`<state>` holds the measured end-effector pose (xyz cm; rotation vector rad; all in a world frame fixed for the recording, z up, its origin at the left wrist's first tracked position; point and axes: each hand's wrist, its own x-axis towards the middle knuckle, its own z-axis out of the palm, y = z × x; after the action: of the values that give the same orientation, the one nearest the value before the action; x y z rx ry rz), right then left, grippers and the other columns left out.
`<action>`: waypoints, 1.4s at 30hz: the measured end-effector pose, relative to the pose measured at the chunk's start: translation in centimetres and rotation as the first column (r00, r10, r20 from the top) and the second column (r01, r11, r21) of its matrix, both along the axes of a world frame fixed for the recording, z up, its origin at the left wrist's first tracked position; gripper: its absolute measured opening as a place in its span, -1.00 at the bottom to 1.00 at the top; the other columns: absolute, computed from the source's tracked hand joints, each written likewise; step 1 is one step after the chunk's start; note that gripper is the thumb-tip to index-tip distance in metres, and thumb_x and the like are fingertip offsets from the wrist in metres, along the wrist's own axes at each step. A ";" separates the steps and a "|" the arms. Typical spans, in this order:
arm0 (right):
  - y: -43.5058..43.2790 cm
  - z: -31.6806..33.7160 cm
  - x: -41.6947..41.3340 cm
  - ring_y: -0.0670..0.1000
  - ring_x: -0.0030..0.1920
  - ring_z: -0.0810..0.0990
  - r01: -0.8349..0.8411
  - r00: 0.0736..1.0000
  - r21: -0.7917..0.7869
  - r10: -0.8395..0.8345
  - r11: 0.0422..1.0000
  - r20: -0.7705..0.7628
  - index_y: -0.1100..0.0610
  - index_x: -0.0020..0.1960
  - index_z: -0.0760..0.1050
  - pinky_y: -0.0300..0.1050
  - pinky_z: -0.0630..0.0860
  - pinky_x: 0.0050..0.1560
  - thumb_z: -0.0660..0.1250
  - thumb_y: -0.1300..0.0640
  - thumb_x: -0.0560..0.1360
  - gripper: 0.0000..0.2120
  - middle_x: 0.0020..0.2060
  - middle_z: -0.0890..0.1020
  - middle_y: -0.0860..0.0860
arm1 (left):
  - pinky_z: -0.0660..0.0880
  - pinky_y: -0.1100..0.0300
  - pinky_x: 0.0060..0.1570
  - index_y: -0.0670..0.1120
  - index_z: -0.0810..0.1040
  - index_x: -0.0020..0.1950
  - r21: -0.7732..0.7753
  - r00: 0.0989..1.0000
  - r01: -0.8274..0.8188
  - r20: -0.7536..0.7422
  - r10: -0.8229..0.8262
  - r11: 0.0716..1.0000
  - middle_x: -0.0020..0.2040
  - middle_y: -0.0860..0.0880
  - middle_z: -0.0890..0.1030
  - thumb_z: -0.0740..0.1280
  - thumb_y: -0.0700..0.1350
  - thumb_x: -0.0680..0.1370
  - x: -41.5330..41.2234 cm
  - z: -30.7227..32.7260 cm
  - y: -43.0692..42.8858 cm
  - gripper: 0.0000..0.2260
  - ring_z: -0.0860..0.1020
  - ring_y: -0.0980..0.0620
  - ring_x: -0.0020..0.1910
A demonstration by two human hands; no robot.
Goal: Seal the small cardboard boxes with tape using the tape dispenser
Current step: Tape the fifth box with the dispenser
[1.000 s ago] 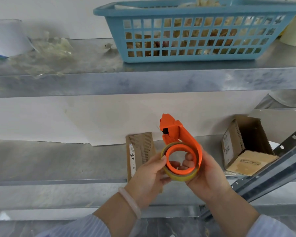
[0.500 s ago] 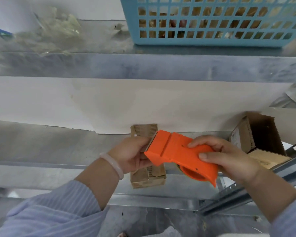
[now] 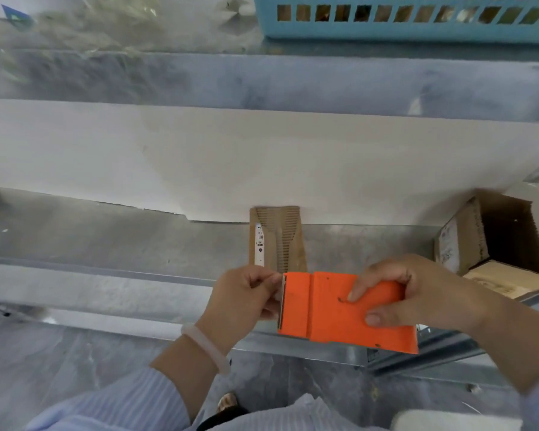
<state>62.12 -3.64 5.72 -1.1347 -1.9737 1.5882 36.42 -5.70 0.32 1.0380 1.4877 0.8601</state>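
An orange tape dispenser (image 3: 333,309) is held level above the front edge of the lower metal shelf (image 3: 106,244). My right hand (image 3: 417,290) grips its body from the right, thumb and fingers on the top face. My left hand (image 3: 246,300) pinches at the dispenser's cutter end, where the tape end is; the tape itself is too thin to make out. Behind the hands a small flat cardboard box (image 3: 277,237) lies on the shelf, its near end hidden by them.
An open cardboard box (image 3: 495,234) with a smaller box inside stands at the right of the shelf. A blue plastic basket (image 3: 417,20) and crumpled clear plastic (image 3: 91,26) sit on the upper shelf. A slanted metal rail (image 3: 448,346) runs below right.
The dispenser has turned from upright, roll facing me, to flat and level. My left hand moved from the roll to the cutter end. The view has tilted downward.
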 end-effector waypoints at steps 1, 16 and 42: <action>0.0 -0.1 0.3 -0.16 -0.08 0.67 -0.008 1.000 0.001 0.008 1.000 0.007 -0.18 -0.17 0.69 -0.31 0.56 -0.16 0.60 -0.04 0.21 -0.79 -0.08 0.68 -0.20 | 0.60 0.21 -0.39 -0.17 0.64 -0.16 0.009 0.999 -0.033 -0.017 0.034 0.999 -0.38 -0.06 0.65 0.34 -0.22 0.59 -0.4 -0.2 -0.2 -0.84 0.62 0.03 -0.43; 0.2 0.9 5.6 -0.21 -0.02 0.64 -0.035 0.966 -0.056 0.048 0.998 0.254 -0.22 -0.13 0.68 -0.33 0.57 -0.21 0.57 -0.33 0.06 -0.58 -0.02 0.64 -0.31 | 0.57 0.29 -0.37 -0.03 0.63 -0.10 0.106 0.949 -0.166 -0.252 0.188 0.980 -0.34 -0.01 0.66 0.31 -0.19 0.60 -4.3 -4.3 -2.7 -0.85 0.57 0.09 -0.49; 2.1 -4.2 3.0 -0.27 -0.04 0.63 0.006 0.945 0.060 -0.025 0.998 0.325 -0.35 -0.11 0.63 -0.33 0.58 -0.04 0.58 -0.02 0.29 -0.72 -0.04 0.62 -0.40 | 0.62 0.12 -0.08 0.17 0.51 0.19 0.125 0.943 -0.109 -0.301 0.142 0.986 -0.29 0.08 0.68 0.34 -0.14 0.59 -5.1 -8.6 -0.2 -0.75 0.62 0.14 -0.34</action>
<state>65.14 -1.52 1.48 -1.4632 -2.1911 1.3952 31.37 -5.94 -8.30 1.2091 1.8032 0.9049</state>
